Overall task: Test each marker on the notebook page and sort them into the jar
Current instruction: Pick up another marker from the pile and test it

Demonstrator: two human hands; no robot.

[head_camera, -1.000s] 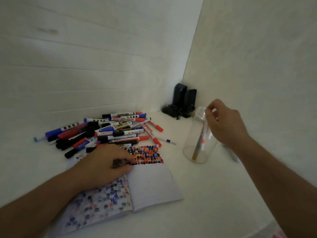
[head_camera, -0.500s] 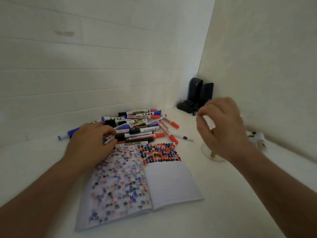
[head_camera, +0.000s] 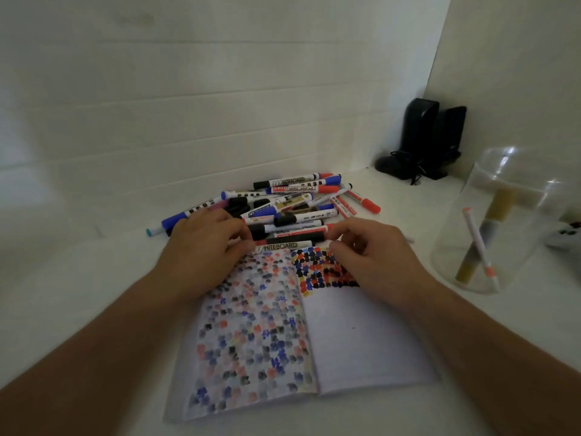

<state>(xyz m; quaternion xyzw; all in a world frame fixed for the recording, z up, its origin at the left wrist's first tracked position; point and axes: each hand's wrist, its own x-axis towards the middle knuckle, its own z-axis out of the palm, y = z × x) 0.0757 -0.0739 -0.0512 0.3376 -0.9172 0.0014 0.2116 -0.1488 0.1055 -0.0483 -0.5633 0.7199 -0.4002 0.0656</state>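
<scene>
Markers [head_camera: 283, 209] lay in a loose pile at 12 o'clock from the open notebook [head_camera: 361, 341], w/ black, blue and red caps mixed, barrels pointing mostly 3-to-9. Nearest one, a black whiteboard marker [head_camera: 283, 245], sat right along the notebook's top edge. Left hand [head_camera: 204, 256] rested at the pile's 7 o'clock side, fingers curled, tips meeting that marker's left end; whether it truly gripped it I couldn't tell. Right hand [head_camera: 374, 256] sat over the right page's top, fingers bent, tips just at the marker's right end near a red cap; grip likewise unclear. Left page was covered w/ faded blue, red and black test blots, right page had a dense band of red/black blots at its top, rest blank. Clear jar [head_camera: 490, 228] stood at 3 o'clock from the pile, well apart from both hands, holding a yellow-barrelled marker [head_camera: 500, 209] and a thin white pen w/ orange tip [head_camera: 479, 247], both leaning. Two black speakers [head_camera: 434, 136] stood in the corner at 1 o'clock.
</scene>
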